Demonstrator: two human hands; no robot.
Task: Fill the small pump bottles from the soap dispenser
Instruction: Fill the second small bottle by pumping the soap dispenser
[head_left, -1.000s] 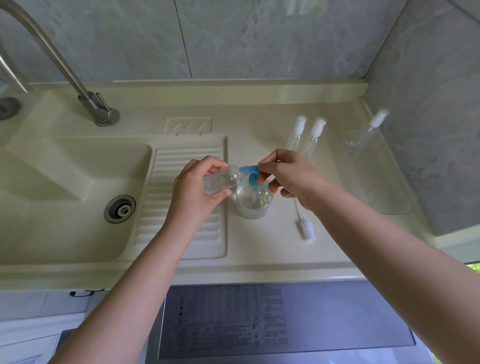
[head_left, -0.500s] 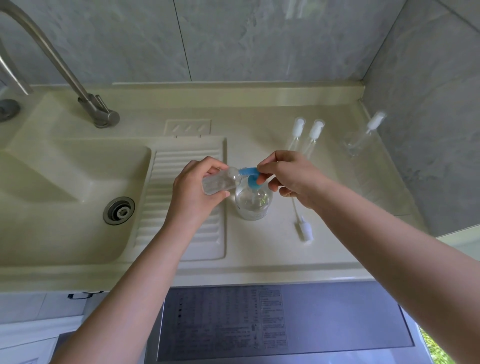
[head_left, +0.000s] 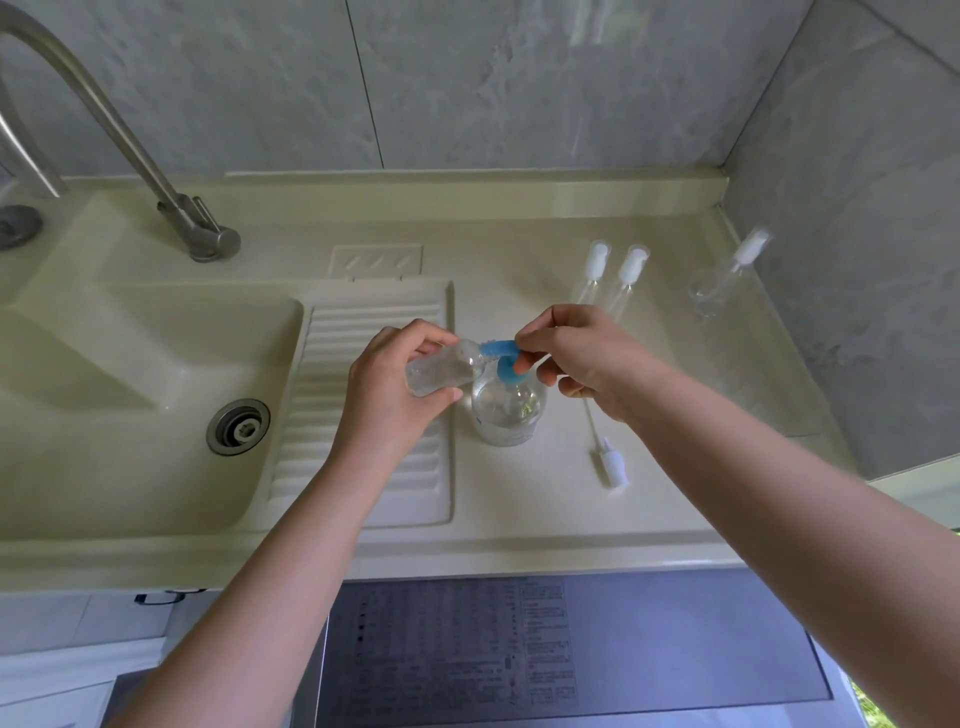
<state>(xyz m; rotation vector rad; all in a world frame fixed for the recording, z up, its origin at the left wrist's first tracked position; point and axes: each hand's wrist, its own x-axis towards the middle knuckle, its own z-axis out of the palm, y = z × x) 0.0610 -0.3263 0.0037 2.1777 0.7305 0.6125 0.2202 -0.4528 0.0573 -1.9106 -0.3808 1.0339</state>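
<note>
A clear soap dispenser with a blue pump head stands on the cream counter beside the drainboard. My left hand grips a small clear bottle, tilted on its side, with its mouth against the blue spout. My right hand pinches the blue pump head from the right. A loose white pump with its tube lies on the counter right of the dispenser. Two small pump bottles stand behind my right hand, and a third near the right wall.
The sink basin with its drain is at left, the steel faucet behind it. The ribbed drainboard lies under my left forearm. Grey tiled walls close off the back and right. A dark appliance top lies below the counter's front edge.
Both hands stay at the dispenser with the small bottle at the spout; hardly anything has moved apart from a slight shift of the camera.
</note>
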